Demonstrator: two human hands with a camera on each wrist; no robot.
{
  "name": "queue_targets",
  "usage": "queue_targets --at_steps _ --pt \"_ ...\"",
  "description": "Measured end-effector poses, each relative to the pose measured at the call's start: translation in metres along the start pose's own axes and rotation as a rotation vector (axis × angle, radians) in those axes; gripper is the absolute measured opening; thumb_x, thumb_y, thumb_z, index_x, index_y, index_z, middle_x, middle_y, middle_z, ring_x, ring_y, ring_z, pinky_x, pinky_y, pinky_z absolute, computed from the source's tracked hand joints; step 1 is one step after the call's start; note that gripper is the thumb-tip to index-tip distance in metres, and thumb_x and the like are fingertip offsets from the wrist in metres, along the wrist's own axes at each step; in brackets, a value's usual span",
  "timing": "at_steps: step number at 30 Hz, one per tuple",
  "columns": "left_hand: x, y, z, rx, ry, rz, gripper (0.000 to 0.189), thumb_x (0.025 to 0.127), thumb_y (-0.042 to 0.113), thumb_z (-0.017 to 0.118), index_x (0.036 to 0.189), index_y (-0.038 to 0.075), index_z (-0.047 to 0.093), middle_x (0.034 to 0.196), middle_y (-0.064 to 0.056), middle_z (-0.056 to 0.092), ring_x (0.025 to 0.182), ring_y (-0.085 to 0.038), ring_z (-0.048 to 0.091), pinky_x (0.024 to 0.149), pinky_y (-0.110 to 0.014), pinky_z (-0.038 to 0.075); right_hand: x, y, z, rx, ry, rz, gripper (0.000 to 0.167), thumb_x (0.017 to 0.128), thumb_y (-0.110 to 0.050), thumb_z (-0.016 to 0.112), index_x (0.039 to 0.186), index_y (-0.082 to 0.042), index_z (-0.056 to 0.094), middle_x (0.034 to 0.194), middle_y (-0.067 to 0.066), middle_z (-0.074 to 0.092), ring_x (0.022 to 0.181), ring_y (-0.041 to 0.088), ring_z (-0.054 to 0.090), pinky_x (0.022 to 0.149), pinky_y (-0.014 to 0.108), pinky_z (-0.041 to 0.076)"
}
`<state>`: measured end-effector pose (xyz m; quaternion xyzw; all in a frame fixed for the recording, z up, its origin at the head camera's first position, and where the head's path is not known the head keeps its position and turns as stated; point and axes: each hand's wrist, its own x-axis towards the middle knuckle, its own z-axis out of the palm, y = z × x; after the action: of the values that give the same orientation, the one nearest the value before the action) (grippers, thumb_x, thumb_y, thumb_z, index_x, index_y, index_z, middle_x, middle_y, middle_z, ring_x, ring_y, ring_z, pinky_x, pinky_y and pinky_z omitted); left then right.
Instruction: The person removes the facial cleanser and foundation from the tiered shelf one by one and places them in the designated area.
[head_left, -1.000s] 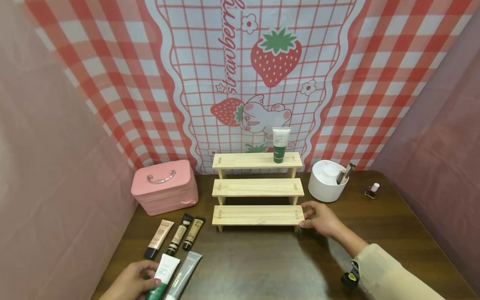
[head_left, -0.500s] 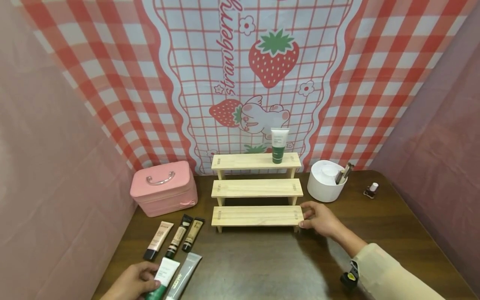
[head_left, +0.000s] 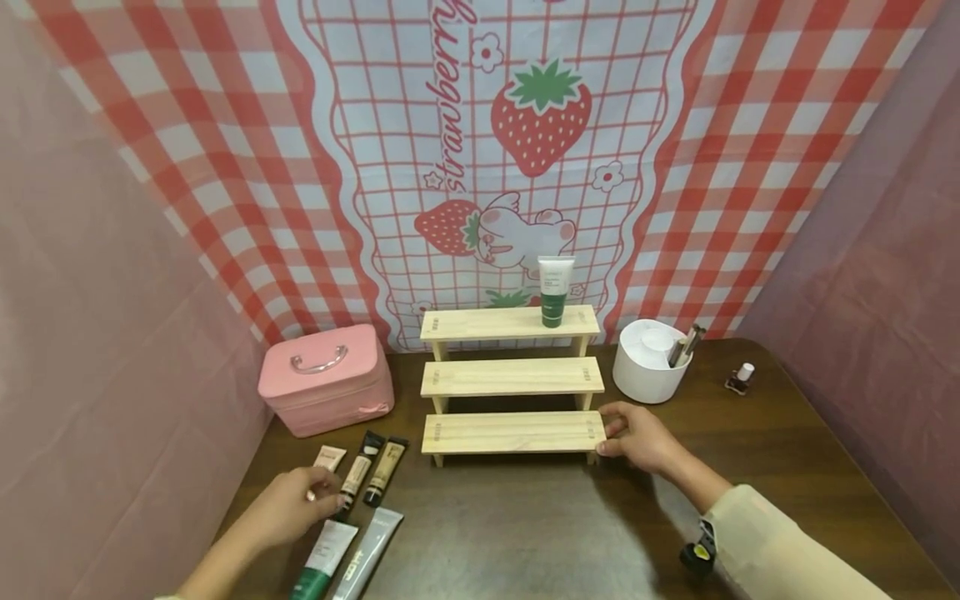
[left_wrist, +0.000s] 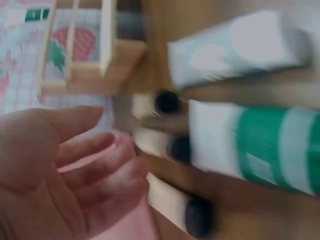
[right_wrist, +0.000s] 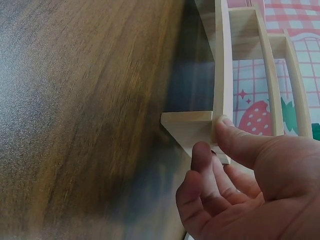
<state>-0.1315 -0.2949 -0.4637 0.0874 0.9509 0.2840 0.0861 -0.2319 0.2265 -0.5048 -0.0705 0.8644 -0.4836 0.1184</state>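
Note:
My left hand (head_left: 288,504) hovers over the tubes on the left, holding nothing; its fingers are loosely bent in the left wrist view. Below it lies a green-and-white squeeze tube (head_left: 324,560), beside a grey tube (head_left: 369,552). The hand partly covers a pale pink BB cream tube (head_left: 330,457). Two slim beige tubes with black ends, one black-topped (head_left: 360,468) and one golden (head_left: 387,472), lie just right of it. My right hand (head_left: 639,437) pinches the right end of the three-tier wooden shelf (head_left: 513,432), thumb on the lowest board in the right wrist view.
Another green-and-white tube (head_left: 553,292) stands on the top tier. A pink case (head_left: 327,383) sits left of the shelf. To the right are a white round organizer (head_left: 647,371) with sticks in it and a small nail polish bottle (head_left: 740,379).
My left hand has let go of the green-and-white tube and moved up and slightly right, over the BB cream tube. The right hand keeps its hold on the shelf.

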Motion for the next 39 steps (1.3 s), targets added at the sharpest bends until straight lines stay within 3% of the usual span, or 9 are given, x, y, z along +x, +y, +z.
queue_targets --at_steps 4,7,10,15,21,25,29,34,39 --pt "0.045 0.037 -0.008 0.032 0.107 0.082 0.014 0.093 0.021 0.075 0.102 0.011 0.075 0.085 0.004 0.071 0.076 -0.009 0.063 0.068 -0.031 0.053 0.0 0.001 0.001 0.016 0.0 0.004 0.062 0.081 0.001 0.082 0.134 0.009 0.053 0.096 0.016 0.069 0.067 0.021 0.06 0.051 0.038 0.051" --pt "0.081 0.064 -0.011 -0.019 0.157 0.134 0.014 0.095 0.019 0.072 0.105 0.01 0.075 0.091 0.0 0.073 0.082 -0.013 0.065 0.073 -0.034 0.055 0.0 0.003 0.001 0.024 -0.002 0.005 0.062 0.082 0.0 0.082 0.136 0.009 0.052 0.097 0.016 0.069 0.066 0.024 0.06 0.051 0.038 0.051" --pt "0.117 0.092 -0.008 -0.114 0.189 0.143 0.019 0.097 0.02 0.07 0.112 0.009 0.073 0.096 -0.004 0.074 0.083 -0.017 0.065 0.073 -0.035 0.055 -0.001 0.005 0.002 0.035 -0.004 0.002 0.063 0.082 0.001 0.081 0.136 0.01 0.051 0.097 0.016 0.069 0.065 0.025 0.06 0.05 0.035 0.049" --pt "0.161 0.141 0.006 -0.244 0.189 0.175 0.028 0.098 0.025 0.07 0.123 0.013 0.069 0.112 -0.006 0.073 0.097 -0.021 0.068 0.082 -0.04 0.057 -0.001 0.004 0.003 0.035 -0.007 0.018 0.063 0.082 0.001 0.081 0.137 0.01 0.051 0.098 0.016 0.069 0.065 0.021 0.059 0.049 0.035 0.049" --pt "0.204 0.199 0.02 -0.344 0.166 0.191 0.043 0.099 0.029 0.069 0.139 0.014 0.06 0.125 -0.005 0.067 0.115 -0.026 0.066 0.089 -0.044 0.059 0.001 0.005 0.002 0.027 0.002 0.028 0.063 0.082 0.002 0.081 0.136 0.009 0.051 0.096 0.015 0.07 0.065 0.019 0.058 0.049 0.035 0.049" --pt "0.225 0.225 0.025 -0.388 0.169 0.191 0.054 0.099 0.028 0.069 0.148 0.011 0.051 0.135 -0.01 0.063 0.12 -0.029 0.064 0.089 -0.043 0.06 0.001 0.004 0.001 0.031 0.004 0.024 0.063 0.082 0.001 0.081 0.136 0.009 0.052 0.095 0.015 0.07 0.065 0.019 0.059 0.048 0.034 0.048" --pt "0.238 0.241 0.03 -0.437 0.177 0.189 0.059 0.099 0.03 0.07 0.151 0.012 0.047 0.141 -0.013 0.061 0.123 -0.03 0.063 0.092 -0.043 0.059 0.001 0.004 0.002 0.04 0.007 0.03 0.063 0.081 0.001 0.081 0.136 0.008 0.052 0.095 0.014 0.07 0.064 0.019 0.059 0.048 0.033 0.048" --pt "0.246 0.252 0.035 -0.464 0.213 0.185 0.055 0.098 0.03 0.072 0.147 0.017 0.052 0.133 -0.01 0.065 0.125 -0.029 0.062 0.098 -0.045 0.056 0.001 0.004 0.002 0.041 0.003 0.025 0.063 0.081 0.001 0.081 0.136 0.009 0.052 0.095 0.015 0.07 0.065 0.018 0.059 0.048 0.034 0.048" --pt "0.249 0.259 0.038 -0.481 0.242 0.17 0.048 0.098 0.029 0.071 0.142 0.016 0.055 0.126 -0.007 0.066 0.121 -0.026 0.061 0.096 -0.043 0.056 0.0 0.004 0.001 0.046 -0.002 0.015 0.063 0.081 0.002 0.081 0.136 0.009 0.051 0.095 0.015 0.07 0.065 0.019 0.059 0.048 0.035 0.047"
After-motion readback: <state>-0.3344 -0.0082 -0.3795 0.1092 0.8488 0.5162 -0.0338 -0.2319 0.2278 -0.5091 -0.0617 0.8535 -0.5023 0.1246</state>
